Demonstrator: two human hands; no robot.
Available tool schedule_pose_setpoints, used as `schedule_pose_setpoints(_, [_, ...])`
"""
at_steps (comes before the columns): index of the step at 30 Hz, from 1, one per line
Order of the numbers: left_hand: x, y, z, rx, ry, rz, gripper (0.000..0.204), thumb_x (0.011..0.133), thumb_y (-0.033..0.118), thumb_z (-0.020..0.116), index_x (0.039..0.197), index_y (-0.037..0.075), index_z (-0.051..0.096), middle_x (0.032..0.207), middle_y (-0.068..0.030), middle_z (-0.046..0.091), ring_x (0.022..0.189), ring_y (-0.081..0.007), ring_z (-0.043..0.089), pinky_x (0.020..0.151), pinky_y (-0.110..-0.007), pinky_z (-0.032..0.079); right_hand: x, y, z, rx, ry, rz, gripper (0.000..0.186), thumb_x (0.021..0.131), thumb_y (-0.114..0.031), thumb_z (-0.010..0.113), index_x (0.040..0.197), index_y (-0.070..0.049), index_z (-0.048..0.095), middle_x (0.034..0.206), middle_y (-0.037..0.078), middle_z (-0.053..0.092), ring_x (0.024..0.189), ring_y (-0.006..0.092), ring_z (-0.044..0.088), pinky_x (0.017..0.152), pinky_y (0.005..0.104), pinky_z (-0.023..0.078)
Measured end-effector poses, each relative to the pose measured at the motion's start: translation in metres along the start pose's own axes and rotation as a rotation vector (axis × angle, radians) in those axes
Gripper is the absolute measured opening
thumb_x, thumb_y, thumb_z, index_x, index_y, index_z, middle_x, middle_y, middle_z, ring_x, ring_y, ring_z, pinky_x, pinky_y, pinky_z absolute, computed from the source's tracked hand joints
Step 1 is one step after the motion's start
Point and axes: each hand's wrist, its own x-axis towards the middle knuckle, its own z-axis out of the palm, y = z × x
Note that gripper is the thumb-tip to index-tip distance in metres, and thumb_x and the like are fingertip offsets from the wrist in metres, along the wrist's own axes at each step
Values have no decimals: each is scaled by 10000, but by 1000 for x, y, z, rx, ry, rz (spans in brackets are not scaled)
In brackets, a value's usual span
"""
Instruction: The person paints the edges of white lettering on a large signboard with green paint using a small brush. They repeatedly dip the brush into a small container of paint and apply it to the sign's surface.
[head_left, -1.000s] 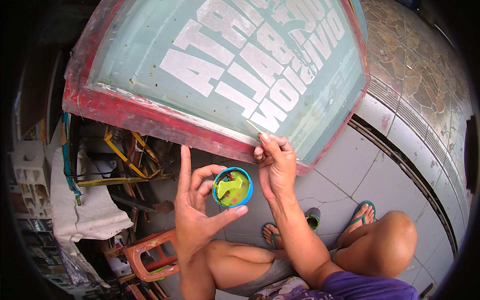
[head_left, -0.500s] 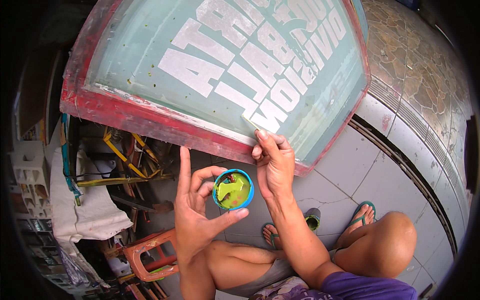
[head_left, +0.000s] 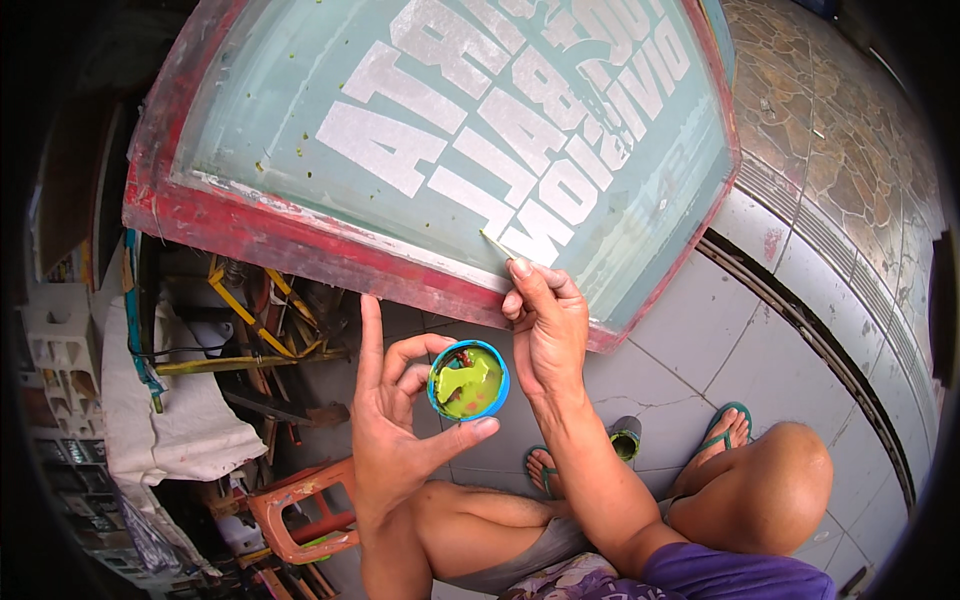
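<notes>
A red-edged screen (head_left: 235, 240) with pale green-grey mesh and white reversed lettering fills the upper middle. My right hand (head_left: 545, 330), just below it, pinches a thin pale stick (head_left: 494, 243) whose tip lies over the mesh beside the lowest lettering; whether it touches, I cannot tell. Between thumb and curled fingers, my left hand (head_left: 395, 420) holds a small blue cup (head_left: 466, 380) of bright green liquid, its index finger pointing up near the screen's lower edge. Small green flecks dot the mesh's left part.
On the left are cluttered yellow metal frames (head_left: 230, 300), a concrete block (head_left: 62, 350), a draped cloth (head_left: 175, 430) and an orange stool (head_left: 300, 505). A dark container (head_left: 625, 436) stands on the grey tiles (head_left: 665, 375) by my feet. A metal track (head_left: 830, 360) curves along the right.
My right hand and the stick's tip have moved slightly up and left along the lettering. My left hand with the cup has shifted a few pixels down and right.
</notes>
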Motion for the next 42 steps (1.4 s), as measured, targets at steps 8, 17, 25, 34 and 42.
schedule_pose_setpoints(8, [0,1,1,2,3,-6,1377,610,-31,920,1623,18,-11,1221,-164,590,1037,-194,652,912,-306,548,1,0,0,3,10,4,171,869,-107,821,950,-51,682,806,35,701,634,106,628,607,246,471])
schedule_pose_setpoints(17, [0,-1,1,2,-1,5,1378,610,-31,919,1625,25,-10,1218,-159,591,1025,-187,652,904,-301,551,1,0,0,12,3,3,172,864,-103,824,945,-48,683,821,40,706,631,107,627,609,246,469])
schedule_pose_setpoints(25, [-1,0,1,5,3,-2,1378,605,-33,921,1625,26,-4,1219,-159,590,1023,-185,653,905,-304,551,0,1,-1,10,7,1,181,861,-105,827,949,-49,679,796,34,700,628,107,626,609,248,464])
schedule_pose_setpoints(34, [-1,1,2,3,10,0,1378,607,-30,921,1625,23,-5,1212,-158,593,1027,-190,651,910,-307,550,0,1,-1,15,8,0,176,866,-97,820,954,-43,677,797,35,697,635,107,627,610,246,464])
schedule_pose_setpoints(42, [-4,1,7,59,26,34,1367,620,-26,906,1614,-6,-34,1211,-165,609,1023,-195,651,903,-307,547,-10,-14,-14,9,-14,-47,107,879,-47,784,937,-34,695,892,81,730,677,123,653,628,260,516])
